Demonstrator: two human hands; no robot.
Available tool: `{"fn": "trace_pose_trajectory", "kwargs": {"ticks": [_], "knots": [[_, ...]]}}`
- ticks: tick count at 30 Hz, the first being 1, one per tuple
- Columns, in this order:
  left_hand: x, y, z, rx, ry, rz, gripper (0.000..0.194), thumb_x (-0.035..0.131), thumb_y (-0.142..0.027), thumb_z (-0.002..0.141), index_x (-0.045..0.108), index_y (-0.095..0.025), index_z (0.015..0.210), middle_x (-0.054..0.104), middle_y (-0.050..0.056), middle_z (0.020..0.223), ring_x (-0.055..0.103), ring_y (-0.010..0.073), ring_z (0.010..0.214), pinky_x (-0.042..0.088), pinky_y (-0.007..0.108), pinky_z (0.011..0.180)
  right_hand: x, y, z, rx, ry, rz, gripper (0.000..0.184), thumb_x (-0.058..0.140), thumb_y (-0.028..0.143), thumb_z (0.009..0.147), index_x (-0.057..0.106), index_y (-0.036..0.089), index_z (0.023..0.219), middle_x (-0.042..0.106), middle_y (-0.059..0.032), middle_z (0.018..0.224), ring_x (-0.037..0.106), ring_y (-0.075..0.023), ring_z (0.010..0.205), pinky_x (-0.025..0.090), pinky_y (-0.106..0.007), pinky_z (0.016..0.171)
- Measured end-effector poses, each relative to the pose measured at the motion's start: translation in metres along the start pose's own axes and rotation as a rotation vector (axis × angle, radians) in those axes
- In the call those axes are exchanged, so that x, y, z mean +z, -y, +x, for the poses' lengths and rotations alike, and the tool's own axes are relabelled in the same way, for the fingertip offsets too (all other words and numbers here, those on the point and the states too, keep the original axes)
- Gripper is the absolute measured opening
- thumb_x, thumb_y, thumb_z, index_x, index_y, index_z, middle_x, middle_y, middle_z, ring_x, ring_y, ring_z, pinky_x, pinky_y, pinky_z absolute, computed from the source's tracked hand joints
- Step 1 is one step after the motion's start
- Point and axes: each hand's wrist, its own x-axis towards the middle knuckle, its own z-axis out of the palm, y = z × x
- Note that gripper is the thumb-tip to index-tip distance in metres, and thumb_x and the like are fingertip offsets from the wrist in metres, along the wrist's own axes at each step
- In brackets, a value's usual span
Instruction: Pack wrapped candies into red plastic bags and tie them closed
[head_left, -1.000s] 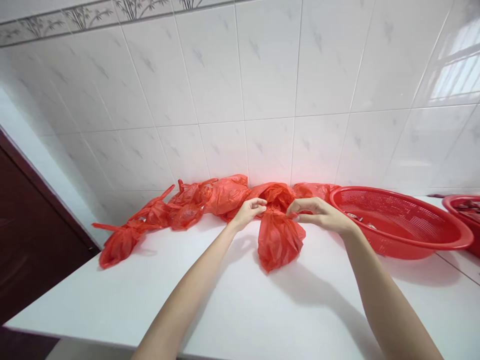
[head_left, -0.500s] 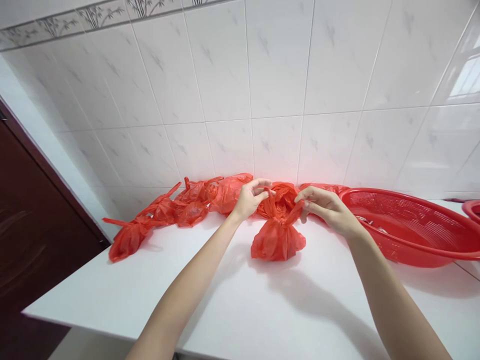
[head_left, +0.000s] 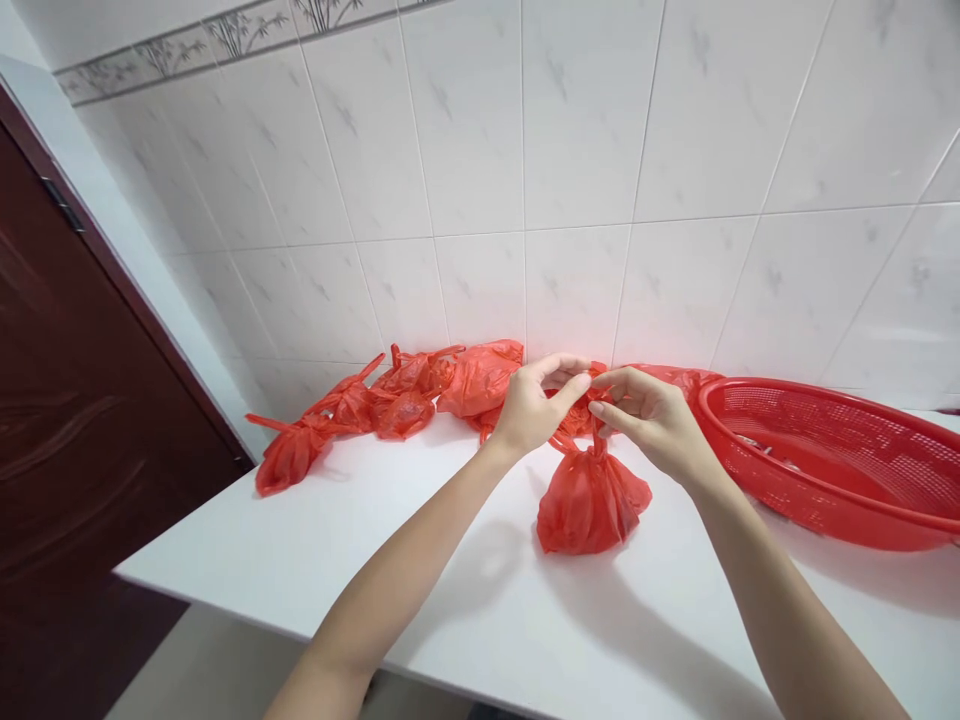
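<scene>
Both L hand (head_left: 534, 405) & R hand (head_left: 651, 422): fingers pinched near-shut on red plastic bag's neck (head_left: 598, 442); pull best kept even w/ fingertips.

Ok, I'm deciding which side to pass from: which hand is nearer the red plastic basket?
The right hand. It is just left of the red plastic basket, not touching it. The left hand is farther away, on the right hand's other side.

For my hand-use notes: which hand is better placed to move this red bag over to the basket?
Probably the right hand. Both it and the left hand pinch the neck of the red plastic bag, but the right is on the side of the red plastic basket, while the left is farther away.
</scene>
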Motion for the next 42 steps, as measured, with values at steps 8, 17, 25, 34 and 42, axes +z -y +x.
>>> {"fn": "trace_pose_trajectory", "kwargs": {"ticks": [8, 17, 25, 34, 42], "knots": [[-0.019, 0.059, -0.029, -0.692, 0.068, 0.252, 0.023, 0.072, -0.038, 0.081, 0.067, -0.017, 0.088, 0.072, 0.004, 0.076, 0.069, 0.0205, 0.073, 0.051, 0.032, 0.07, -0.009, 0.008, -0.003, 0.013, 0.104, -0.005, 0.031, 0.075, 0.038, 0.081, 0.063, 0.019, 0.103, 0.061, 0.0024, 0.07, 0.069, -0.0196, 0.061, 0.059, -0.034, 0.061], [0.004, 0.045, -0.018, -0.301, 0.066, -0.256, 0.044, 0.081, -0.02, 0.069, 0.066, -0.017, 0.109, 0.067, -0.001, 0.078, 0.066, 0.0133, 0.076, 0.053, 0.029, 0.077, -0.012, 0.01, -0.005, 0.086, 0.126, -0.063, 0.05, 0.074, 0.031, 0.079, 0.059, 0.017, 0.125, 0.067, -0.0009, 0.078, 0.07, -0.0207, 0.064, 0.059, -0.037, 0.063], [0.011, 0.023, -0.036, -0.215, 0.13, -0.357, 0.047, 0.077, -0.025, 0.078, 0.062, -0.019, 0.121, 0.074, 0.004, 0.091, 0.071, 0.0182, 0.09, 0.056, 0.034, 0.089, -0.006, 0.014, -0.004, 0.086, 0.082, -0.046, 0.029, 0.075, 0.044, 0.08, 0.062, 0.018, 0.082, 0.067, -0.002, 0.063, 0.066, -0.0188, 0.053, 0.054, -0.032, 0.053], [0.008, 0.014, -0.062, -0.149, 0.024, -0.249, 0.072, 0.081, -0.028, 0.077, 0.046, -0.023, 0.139, 0.073, 0.006, 0.105, 0.069, 0.0199, 0.1, 0.052, 0.036, 0.096, 0.004, 0.02, -0.01, 0.004, 0.091, -0.114, 0.026, 0.072, 0.042, 0.084, 0.068, 0.016, 0.08, 0.062, -0.0007, 0.059, 0.059, -0.0144, 0.046, 0.048, -0.027, 0.044], [0.007, 0.028, -0.105, -0.299, 0.128, -0.041, 0.021, 0.061, -0.038, 0.09, 0.067, -0.017, 0.093, 0.071, 0.004, 0.087, 0.066, 0.0213, 0.082, 0.053, 0.033, 0.077, 0.017, 0.046, -0.029, -0.173, -0.014, 0.061, 0.016, 0.076, 0.035, 0.086, 0.069, 0.021, 0.084, 0.07, -0.0024, 0.073, 0.069, -0.0178, 0.058, 0.062, -0.032, 0.058]]}}
